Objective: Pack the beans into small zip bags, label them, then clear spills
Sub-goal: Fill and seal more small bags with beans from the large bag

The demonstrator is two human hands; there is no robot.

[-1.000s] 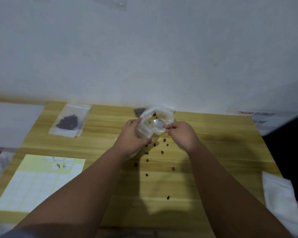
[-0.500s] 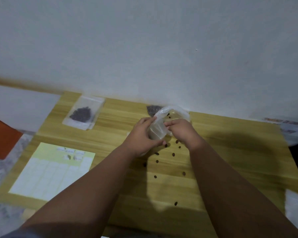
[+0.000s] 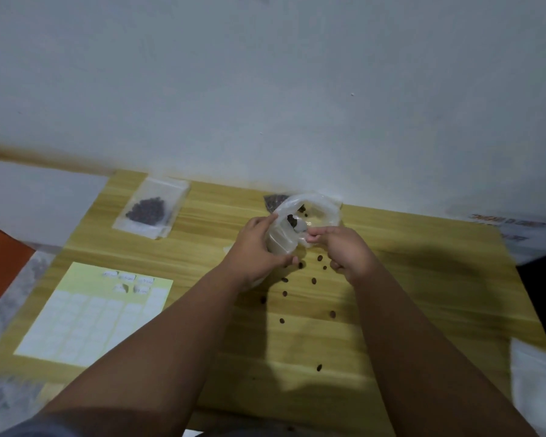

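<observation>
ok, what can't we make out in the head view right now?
Head view only:
- Writing on the label sheet: too small, blurred.
- Dark packet: mostly hidden behind the open bag.
- Beans in the open bag: count hidden by its folds and the left hand.
- Right hand palm: curled fingers hide whether it holds beans.
- White item: cut off by the right edge.
- Printed paper: text blurred.

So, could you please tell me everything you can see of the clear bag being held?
The clear bag is thin, crinkled, translucent plastic, its mouth open in a rough ring facing the camera. A few dark beans sit inside near the left rim. The left hand grips its left side and the right hand pinches the near rim. It is at the far middle of the wooden table, with spilled beans scattered nearer.
</observation>
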